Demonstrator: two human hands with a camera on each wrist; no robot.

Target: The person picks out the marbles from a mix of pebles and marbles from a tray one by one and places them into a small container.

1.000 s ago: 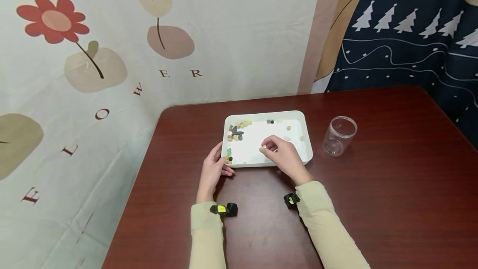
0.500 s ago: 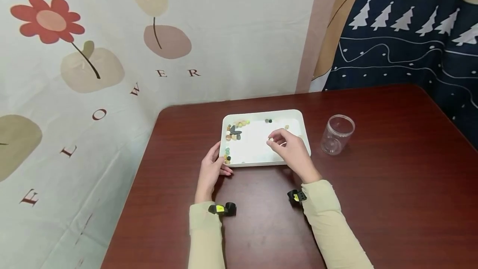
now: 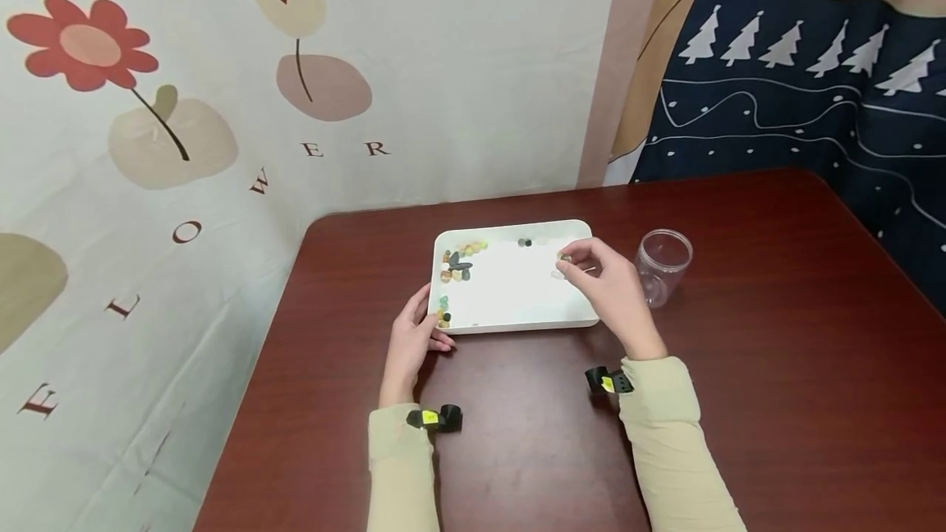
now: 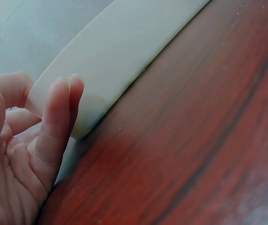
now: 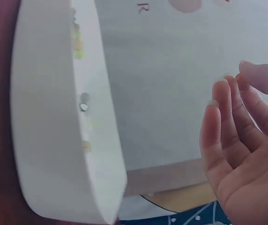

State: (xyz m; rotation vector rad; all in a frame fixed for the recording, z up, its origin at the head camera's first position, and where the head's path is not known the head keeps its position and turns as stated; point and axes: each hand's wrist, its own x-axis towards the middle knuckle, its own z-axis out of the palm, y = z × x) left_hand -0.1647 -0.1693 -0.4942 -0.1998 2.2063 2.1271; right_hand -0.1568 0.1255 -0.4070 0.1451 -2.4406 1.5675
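Note:
A white rectangular tray holds several small pebbles, mostly along its left side. My left hand grips the tray's near left corner, thumb at the rim and other fingers outside. In the left wrist view, fingertips lie against the tray's outer wall. Above the tray's right end, my right hand pinches a small pebble between thumb and forefinger. Only a brownish bit of this pebble shows in the right wrist view; the fingers hide the rest.
Just right of my right hand stands a clear open jar, partly behind the hand. Two dark pebbles lie near the tray's back edge. Beneath everything is a reddish-brown table, with a printed cloth hanging behind it.
My right hand has moved right, from over the middle of the tray to its right end near the jar, still pinching the pebble. The left hand keeps its hold on the tray.

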